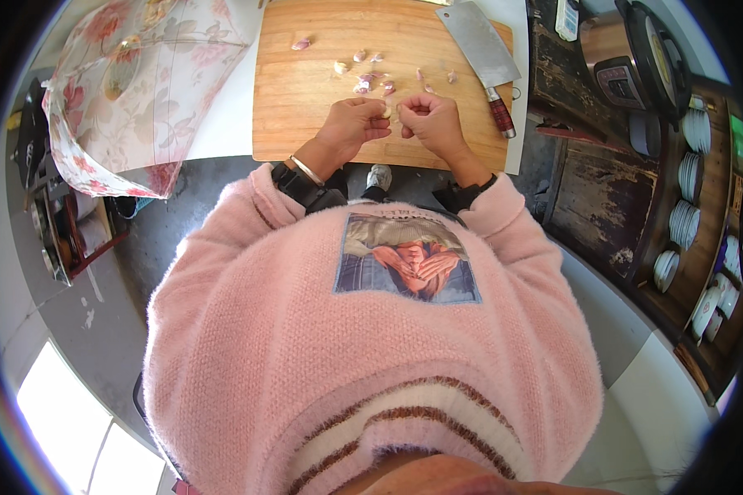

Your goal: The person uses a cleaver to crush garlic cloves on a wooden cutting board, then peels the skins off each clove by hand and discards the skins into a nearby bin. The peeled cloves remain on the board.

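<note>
Over the near part of a wooden cutting board (297,111), my left hand (354,126) pinches a pale garlic clove (386,112) between thumb and fingertips. Close on its right, my right hand (428,120) has its fingers curled with the tips together; whether it holds a bit of skin I cannot tell. Several garlic cloves, some in purplish skin (363,83), lie scattered beyond my hands. One clove (301,44) lies apart towards the far left. A cleaver (480,46) with a dark red handle rests at the board's right side, its handle towards me.
A floral mesh food cover (155,93) stands on the white table left of the board. To the right are a worn dark cabinet (600,198), an electric cooker (619,62) and shelves with stacked plates (684,223). The table's near edge lies just before my body.
</note>
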The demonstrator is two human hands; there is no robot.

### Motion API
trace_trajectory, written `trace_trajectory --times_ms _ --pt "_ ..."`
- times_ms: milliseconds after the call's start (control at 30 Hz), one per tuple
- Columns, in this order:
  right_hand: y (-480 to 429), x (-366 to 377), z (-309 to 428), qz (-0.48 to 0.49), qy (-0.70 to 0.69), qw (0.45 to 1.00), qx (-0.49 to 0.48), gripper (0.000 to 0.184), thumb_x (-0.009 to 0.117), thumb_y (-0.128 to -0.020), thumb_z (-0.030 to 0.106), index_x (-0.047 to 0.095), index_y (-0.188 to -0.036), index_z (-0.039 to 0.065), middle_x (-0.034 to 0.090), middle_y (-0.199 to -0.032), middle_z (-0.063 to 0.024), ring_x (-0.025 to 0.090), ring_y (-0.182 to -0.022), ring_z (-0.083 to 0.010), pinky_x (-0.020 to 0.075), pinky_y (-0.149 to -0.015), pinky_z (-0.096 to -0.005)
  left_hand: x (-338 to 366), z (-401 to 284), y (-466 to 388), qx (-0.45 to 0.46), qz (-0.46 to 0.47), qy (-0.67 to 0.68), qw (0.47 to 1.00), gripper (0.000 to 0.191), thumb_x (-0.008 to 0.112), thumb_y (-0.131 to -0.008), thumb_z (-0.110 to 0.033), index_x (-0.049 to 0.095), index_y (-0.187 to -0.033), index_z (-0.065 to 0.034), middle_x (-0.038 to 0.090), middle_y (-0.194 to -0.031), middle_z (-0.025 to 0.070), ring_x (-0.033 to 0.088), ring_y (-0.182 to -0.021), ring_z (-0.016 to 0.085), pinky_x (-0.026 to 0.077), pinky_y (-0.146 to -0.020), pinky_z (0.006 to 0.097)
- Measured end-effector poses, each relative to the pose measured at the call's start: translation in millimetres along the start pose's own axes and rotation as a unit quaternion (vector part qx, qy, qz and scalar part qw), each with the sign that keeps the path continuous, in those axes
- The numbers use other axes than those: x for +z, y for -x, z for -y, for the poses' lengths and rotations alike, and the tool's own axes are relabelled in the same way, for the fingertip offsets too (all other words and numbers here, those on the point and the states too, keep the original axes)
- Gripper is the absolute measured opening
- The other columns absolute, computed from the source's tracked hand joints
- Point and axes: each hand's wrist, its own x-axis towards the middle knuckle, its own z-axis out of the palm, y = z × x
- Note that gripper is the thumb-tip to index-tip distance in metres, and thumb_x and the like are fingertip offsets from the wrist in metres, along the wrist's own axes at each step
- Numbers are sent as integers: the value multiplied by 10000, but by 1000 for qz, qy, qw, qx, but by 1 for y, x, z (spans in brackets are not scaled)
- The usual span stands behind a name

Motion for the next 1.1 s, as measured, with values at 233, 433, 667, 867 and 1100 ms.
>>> trace_trajectory --times_ms 233,433,667,867,1100 --pt "-3 -4 2 17 -71 997 21 94 614 -829 57 639 -872 -23 622 -698 -38 581 -553 -90 494 -515 -220 -5 -2 4 -43 70 45 996 93 575 -866 -79 570 -937 -19 612 -862 62 619 -758 168 543 -726 322" --pt "-1 -2 -2 74 -36 997 6 122 608 -874 85 647 -914 -24 623 -717 -25 582 -602 -85 489 -536 -212 -2 -5 3 6 60 -38 997 140 596 -856 -80 553 -966 -5 611 -869 76 626 -736 164 548 -669 282" --pt "0 -1 -3 64 33 995 -62 117 618 -868 95 643 -880 -19 614 -704 -16 566 -572 -69 473 -526 -202 0 -3 7 118 26 -148 982 157 631 -842 -76 574 -956 16 613 -833 63 616 -718 133 538 -653 256" --pt "5 -2 2 89 49 992 -68 109 613 -838 86 639 -832 -20 603 -663 -7 568 -557 -65 457 -497 -208 -8 -11 5 133 45 -211 967 144 616 -867 -99 627 -951 17 625 -807 45 605 -676 112 523 -637 232" --pt "1 0 -3 53 31 997 -52 138 637 -854 110 642 -876 -26 598 -665 -7 552 -550 -63 450 -500 -198 -12 -16 4 88 65 -211 971 177 591 -891 -123 634 -988 19 628 -795 47 609 -656 113 517 -597 220"
